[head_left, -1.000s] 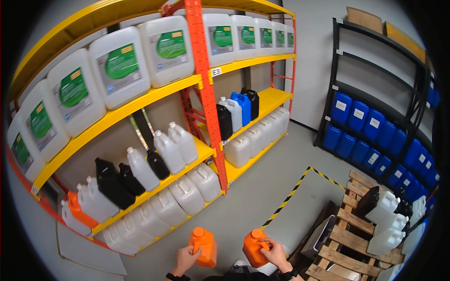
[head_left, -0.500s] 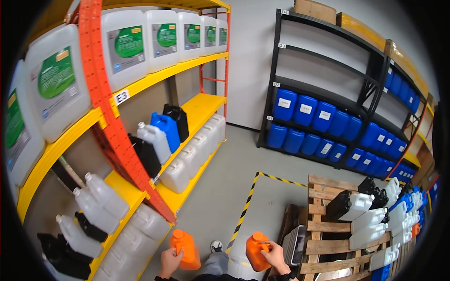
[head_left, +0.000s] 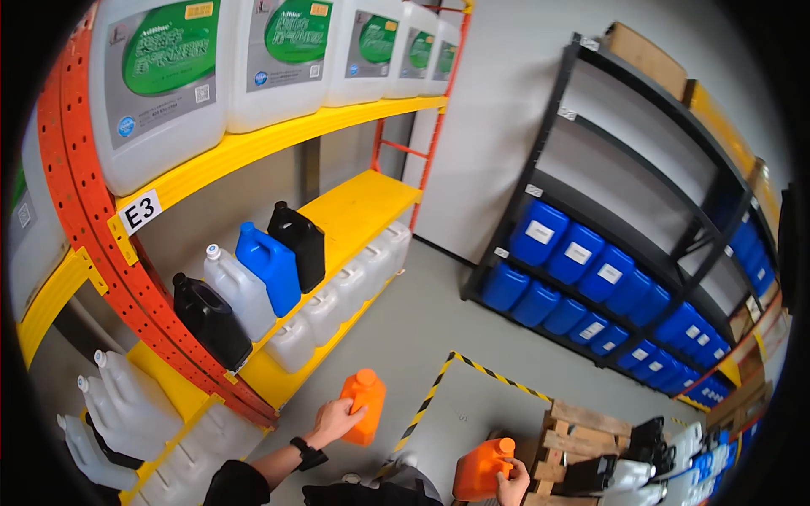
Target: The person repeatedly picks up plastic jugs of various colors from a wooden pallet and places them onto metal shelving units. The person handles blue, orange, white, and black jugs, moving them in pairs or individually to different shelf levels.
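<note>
My left hand (head_left: 339, 421) is closed on an orange jug (head_left: 365, 406), held upright in front of the yellow-and-orange rack; the wrist wears a dark watch. My right hand (head_left: 512, 487) grips a second orange jug (head_left: 483, 469) by its handle side, near the wooden pallet. On the middle yellow shelf (head_left: 359, 201) stand a black jug (head_left: 211, 325), a translucent white jug (head_left: 239, 291), a blue jug (head_left: 270, 266) and another black jug (head_left: 299, 244), side by side. Neither orange jug touches the shelf.
Large labelled white canisters (head_left: 283, 59) line the upper shelf; white canisters (head_left: 291, 341) fill the lowest. A black rack (head_left: 553, 126) with blue canisters (head_left: 540, 232) stands at the far right. The wooden pallet (head_left: 553, 438) bears several jugs. Striped tape (head_left: 426, 396) marks the floor.
My view has shifted closer to the rack's middle shelf. My left hand has raised its orange jug forward, toward that shelf. The right hand still carries its jug, lower down near the pallet.
</note>
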### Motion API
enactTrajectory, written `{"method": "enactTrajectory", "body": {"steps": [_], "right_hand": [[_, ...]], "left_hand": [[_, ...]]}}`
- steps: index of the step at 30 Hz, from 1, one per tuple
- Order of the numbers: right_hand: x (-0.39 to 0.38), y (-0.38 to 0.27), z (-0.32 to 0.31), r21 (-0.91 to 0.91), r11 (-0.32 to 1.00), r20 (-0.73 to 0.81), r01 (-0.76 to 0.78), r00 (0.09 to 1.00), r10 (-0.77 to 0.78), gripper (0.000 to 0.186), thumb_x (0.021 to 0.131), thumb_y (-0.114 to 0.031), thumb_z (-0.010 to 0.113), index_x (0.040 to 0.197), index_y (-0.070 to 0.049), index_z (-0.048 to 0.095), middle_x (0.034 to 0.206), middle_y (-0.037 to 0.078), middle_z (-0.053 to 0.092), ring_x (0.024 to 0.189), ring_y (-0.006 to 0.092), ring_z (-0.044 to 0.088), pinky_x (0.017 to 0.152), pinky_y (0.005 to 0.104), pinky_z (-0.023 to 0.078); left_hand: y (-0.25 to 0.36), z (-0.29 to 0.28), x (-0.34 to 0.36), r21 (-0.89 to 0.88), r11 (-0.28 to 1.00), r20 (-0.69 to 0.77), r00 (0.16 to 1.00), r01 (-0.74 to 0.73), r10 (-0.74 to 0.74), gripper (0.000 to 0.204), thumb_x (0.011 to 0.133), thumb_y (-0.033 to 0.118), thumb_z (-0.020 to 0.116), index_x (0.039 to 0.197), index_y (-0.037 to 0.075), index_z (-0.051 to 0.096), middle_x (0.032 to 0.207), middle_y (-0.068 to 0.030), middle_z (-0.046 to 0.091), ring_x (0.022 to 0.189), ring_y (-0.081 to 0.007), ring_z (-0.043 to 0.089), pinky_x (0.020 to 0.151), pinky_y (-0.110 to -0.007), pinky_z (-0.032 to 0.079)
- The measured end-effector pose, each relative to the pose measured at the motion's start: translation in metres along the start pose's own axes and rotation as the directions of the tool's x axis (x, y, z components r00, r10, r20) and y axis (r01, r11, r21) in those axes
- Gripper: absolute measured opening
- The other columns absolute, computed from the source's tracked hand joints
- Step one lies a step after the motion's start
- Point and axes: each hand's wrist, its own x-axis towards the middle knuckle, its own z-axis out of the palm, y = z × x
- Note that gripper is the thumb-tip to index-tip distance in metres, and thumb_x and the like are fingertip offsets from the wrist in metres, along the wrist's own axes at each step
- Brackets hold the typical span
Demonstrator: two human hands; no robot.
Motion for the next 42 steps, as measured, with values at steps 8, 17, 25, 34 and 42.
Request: {"method": "enactTrajectory", "body": {"steps": [8, 17, 25, 34, 42], "right_hand": [[0.205, 0.032, 0.085, 0.313, 0.947, 0.063, -0.067, 0.997, 0.049, 0.034, 0.075, 0.011, 0.059, 0.109, 0.004, 0.062, 0.074, 0.005, 0.065, 0.065, 0.0086, 0.06, 0.061, 0.0221, 0.046], [0.414, -0.097, 0.158, 0.32, 0.947, 0.304, 0.033, 0.943, -0.135, 0.04, 0.074, 0.011, 0.056, 0.112, 0.0, 0.062, 0.071, 0.001, 0.056, 0.063, 0.0069, 0.049, 0.059, 0.0218, 0.039], [0.56, -0.234, 0.251, 0.493, 0.858, 0.435, 0.14, 0.815, -0.383, 0.041, 0.077, 0.01, 0.053, 0.117, 0.002, 0.062, 0.085, 0.003, 0.065, 0.074, 0.009, 0.059, 0.071, 0.0228, 0.047], [0.623, -0.405, 0.4, 0.619, 0.754, 0.57, 0.222, 0.534, -0.625, 0.033, 0.083, 0.01, 0.058, 0.115, 0.001, 0.065, 0.089, 0.002, 0.067, 0.083, 0.0076, 0.06, 0.079, 0.0219, 0.047], [0.635, -0.488, 0.568, 0.731, 0.64, 0.6, 0.237, 0.223, -0.768, 0.031, 0.089, 0.003, 0.063, 0.12, -0.001, 0.062, 0.081, -0.006, 0.054, 0.068, 0.004, 0.041, 0.061, 0.019, 0.034]], "left_hand": [[0.033, 0.033, 0.184, 0.019, 0.998, -0.048, 0.997, 0.068, -0.067, 0.056, 0.085, 0.054, 0.068, 0.067, 0.002, 0.058, 0.06, -0.0153, 0.059, 0.056, -0.0321, 0.061, 0.052, -0.042, 0.044], [0.06, 0.009, 0.337, -0.123, 0.985, -0.19, 0.971, 0.123, -0.145, 0.051, 0.079, 0.052, 0.076, 0.075, 0.003, 0.061, 0.063, -0.0113, 0.061, 0.059, -0.0244, 0.062, 0.055, -0.038, 0.046], [0.04, -0.054, 0.454, -0.098, 0.971, -0.467, 0.851, 0.22, -0.24, 0.044, 0.082, 0.046, 0.074, 0.078, 0.003, 0.063, 0.066, -0.0108, 0.063, 0.058, -0.0256, 0.061, 0.055, -0.037, 0.046], [-0.023, -0.083, 0.55, -0.032, 0.902, -0.723, 0.613, 0.431, -0.319, 0.045, 0.085, 0.045, 0.069, 0.099, 0.003, 0.062, 0.078, -0.0172, 0.07, 0.074, -0.0358, 0.07, 0.065, -0.046, 0.055], [-0.018, -0.079, 0.578, -0.019, 0.635, -0.765, 0.398, 0.773, -0.506, 0.057, 0.086, 0.049, 0.068, 0.112, 0.001, 0.053, 0.089, -0.0141, 0.069, 0.072, -0.0327, 0.071, 0.059, -0.041, 0.057]]}}
